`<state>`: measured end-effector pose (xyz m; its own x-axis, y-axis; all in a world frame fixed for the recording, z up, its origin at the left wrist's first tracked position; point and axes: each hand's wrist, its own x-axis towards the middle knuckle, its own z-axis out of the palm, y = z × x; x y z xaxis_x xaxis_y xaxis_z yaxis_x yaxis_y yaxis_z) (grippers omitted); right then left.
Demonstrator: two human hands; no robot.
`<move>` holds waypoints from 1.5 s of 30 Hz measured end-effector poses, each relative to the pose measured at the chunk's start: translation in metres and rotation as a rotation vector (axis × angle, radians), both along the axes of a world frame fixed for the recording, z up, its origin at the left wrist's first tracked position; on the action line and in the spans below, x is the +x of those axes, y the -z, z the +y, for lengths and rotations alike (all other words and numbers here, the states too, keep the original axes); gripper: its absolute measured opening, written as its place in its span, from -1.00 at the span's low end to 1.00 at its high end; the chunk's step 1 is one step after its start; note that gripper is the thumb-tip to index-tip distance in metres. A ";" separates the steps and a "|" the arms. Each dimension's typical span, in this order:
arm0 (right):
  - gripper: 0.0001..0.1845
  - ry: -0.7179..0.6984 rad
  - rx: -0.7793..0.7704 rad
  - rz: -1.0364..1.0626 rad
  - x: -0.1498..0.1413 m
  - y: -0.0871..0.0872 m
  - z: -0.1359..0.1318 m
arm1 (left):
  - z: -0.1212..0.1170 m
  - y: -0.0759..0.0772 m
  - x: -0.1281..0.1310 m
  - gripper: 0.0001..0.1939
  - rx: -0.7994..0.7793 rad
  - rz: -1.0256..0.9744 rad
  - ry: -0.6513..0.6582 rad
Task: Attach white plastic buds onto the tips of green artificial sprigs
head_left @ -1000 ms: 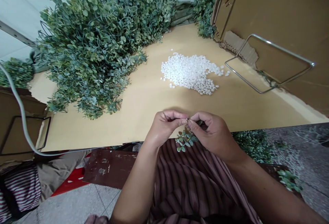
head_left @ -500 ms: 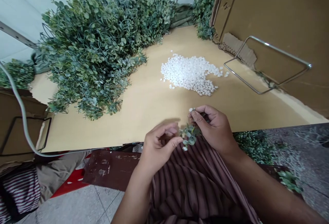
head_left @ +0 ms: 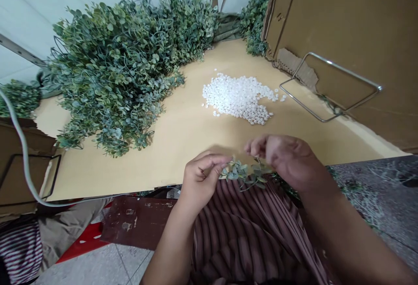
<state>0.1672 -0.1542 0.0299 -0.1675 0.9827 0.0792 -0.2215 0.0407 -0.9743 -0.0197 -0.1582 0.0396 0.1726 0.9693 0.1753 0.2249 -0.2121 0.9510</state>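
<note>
A small sprig of artificial leaves (head_left: 240, 171) hangs at the table's front edge, above my striped clothing. My left hand (head_left: 204, 174) pinches the sprig's left end between thumb and fingertips. Beside the sprig's right end is my right hand (head_left: 287, 156), smeared by motion, its fingers bent; what they hold, if anything, does not show. Beyond both hands, a pile of small white plastic rings (head_left: 235, 95) lies spread on the tan tabletop (head_left: 192, 132).
A large heap of artificial greenery (head_left: 117, 67) covers the table's left and back. Cardboard (head_left: 352, 23) walls the right side, where a bent metal wire frame (head_left: 329, 62) sticks out. A pale cable (head_left: 26, 154) loops at left, near another person's striped clothing (head_left: 21, 245).
My right hand has moved right and turned, away from my left hand. The sprig now stretches out sideways between them. The view has shifted slightly.
</note>
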 end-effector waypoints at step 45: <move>-0.77 0.231 -0.036 -0.224 -0.036 0.022 0.009 | 0.127 0.024 0.015 -0.74 0.181 0.716 -0.151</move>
